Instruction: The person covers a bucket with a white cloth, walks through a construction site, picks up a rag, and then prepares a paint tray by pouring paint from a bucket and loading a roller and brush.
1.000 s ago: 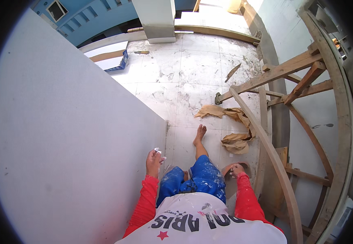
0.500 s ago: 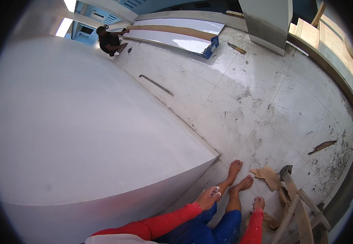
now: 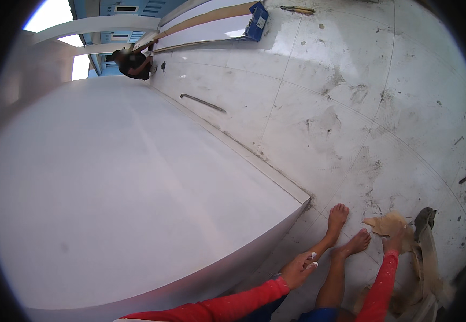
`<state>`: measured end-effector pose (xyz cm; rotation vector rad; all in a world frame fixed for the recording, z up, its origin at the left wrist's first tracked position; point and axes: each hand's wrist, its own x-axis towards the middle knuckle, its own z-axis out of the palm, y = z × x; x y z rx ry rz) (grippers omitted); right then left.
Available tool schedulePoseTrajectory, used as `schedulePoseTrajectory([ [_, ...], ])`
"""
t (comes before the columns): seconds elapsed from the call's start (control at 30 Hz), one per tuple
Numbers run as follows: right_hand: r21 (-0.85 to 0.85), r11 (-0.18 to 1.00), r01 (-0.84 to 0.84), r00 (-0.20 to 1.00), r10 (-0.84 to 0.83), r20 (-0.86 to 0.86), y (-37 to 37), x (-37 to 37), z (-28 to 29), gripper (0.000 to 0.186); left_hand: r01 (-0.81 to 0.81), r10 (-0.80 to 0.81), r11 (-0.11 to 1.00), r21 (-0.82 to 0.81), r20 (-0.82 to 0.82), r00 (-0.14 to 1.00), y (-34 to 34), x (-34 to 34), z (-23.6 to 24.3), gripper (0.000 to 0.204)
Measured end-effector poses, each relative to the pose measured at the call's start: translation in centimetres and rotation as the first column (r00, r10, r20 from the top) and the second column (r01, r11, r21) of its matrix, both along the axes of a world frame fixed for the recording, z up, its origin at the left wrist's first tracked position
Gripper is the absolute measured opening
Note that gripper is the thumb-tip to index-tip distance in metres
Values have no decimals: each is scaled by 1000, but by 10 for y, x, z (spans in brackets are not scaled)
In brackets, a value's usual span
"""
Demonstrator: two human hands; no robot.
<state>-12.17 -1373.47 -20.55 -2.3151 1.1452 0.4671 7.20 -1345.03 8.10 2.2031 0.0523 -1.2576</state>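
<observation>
I see the big white panel (image 3: pixel 120 198) filling my left view, my left hand (image 3: pixel 299 268) open-fingered against its lower corner. My right hand (image 3: pixel 393 244) presses, I think flat, on brown paper scraps (image 3: pixel 386 222). Beyond, stained floor tiles (image 3: pixel 351 107), a metal bar (image 3: pixel 202 102), a distant person (image 3: pixel 132 62).

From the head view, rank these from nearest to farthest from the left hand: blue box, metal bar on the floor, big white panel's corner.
1. White panel's corner, just above the left hand.
2. Metal bar, mid-floor, beyond the panel.
3. Blue box, far end, top.
</observation>
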Motion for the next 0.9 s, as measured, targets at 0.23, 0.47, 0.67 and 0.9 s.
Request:
schedulePoseTrajectory([
  [0.23,-18,997,-70,954,61,-292,-6,37,-49,58,-251,278,960,124,-322,905,-1,21,-24,45],
  [0.47,-24,999,47,902,-53,-428,-7,31,-24,45,-306,301,951,37,-319,899,2,20,-45,42],
  [0.67,-87,984,156,922,-176,-345,-12,44,37,27,21,-2,999,46,-371,929,-1,25,-64,57],
  [0.9,432,779,454,880,-468,-81,52,126,153,42,455,-474,880,-137,-336,814,-55,16,-109,88],
])
